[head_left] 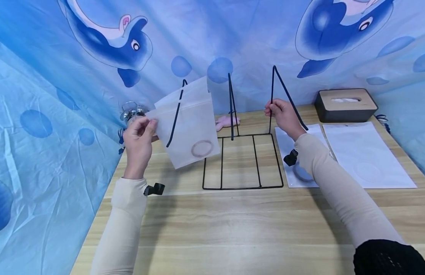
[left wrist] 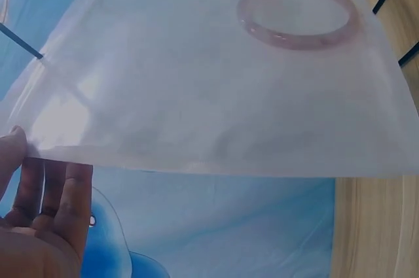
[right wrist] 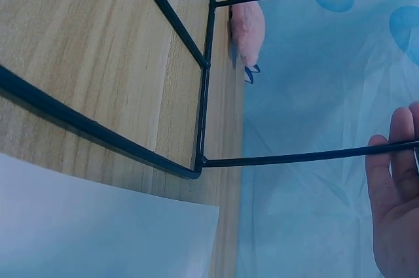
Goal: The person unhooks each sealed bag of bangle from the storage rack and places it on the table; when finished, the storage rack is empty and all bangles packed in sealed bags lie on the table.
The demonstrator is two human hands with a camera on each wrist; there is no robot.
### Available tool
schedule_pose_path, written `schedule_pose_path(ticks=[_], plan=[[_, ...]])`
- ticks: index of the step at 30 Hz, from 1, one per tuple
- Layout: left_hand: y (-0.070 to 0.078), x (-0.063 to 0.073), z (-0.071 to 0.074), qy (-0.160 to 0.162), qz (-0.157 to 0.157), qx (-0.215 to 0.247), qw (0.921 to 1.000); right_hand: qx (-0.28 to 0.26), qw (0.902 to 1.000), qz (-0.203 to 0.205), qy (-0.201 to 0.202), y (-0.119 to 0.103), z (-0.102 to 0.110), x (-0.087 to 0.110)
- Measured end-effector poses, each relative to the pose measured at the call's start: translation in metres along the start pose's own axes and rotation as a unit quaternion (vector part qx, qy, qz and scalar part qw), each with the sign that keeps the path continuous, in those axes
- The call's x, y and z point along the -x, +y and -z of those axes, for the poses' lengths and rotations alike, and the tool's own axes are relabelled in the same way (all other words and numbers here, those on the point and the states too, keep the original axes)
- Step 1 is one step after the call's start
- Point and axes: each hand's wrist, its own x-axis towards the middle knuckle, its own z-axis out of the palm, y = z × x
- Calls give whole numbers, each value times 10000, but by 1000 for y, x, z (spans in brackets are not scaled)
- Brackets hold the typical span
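On the table [head_left: 226,229], the rack [head_left: 243,188] has its base nearest, beside white sheets [head_left: 367,152] on the right. The left hand [head_left: 138,147] pinches the bag [head_left: 195,122] at its left corner between thumb and fingers, holding it off the table at the rack's left side; the left prong [head_left: 173,126] slants across its face, though I cannot tell whether it threads through. The bag should be light, limp, slightly slippery and easily creased, best pinched at an edge, clear of the ring [head_left: 193,149]. Its long axis runs up and down, aslant, the ring end pointing down and rightward. The right hand [head_left: 285,116] curls its fingers round the right prong [head_left: 270,126]. Farther back are a pink toy [head_left: 226,122], a tissue box [head_left: 346,113] and the curtain [head_left: 260,38].
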Motion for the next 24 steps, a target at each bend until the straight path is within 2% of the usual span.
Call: schedule_pose_path(ticks=[8,15,24], plan=[[1,10,5,27,-69,75,9999,99,9999,13,-11,1,0,-2],[1,21,13,-4,148,623,9979,157,9999,-26,-2,1,1,-1],[4,32,18,-65,301,1069,9938,245,9997,-24,41,2,0,-2]])
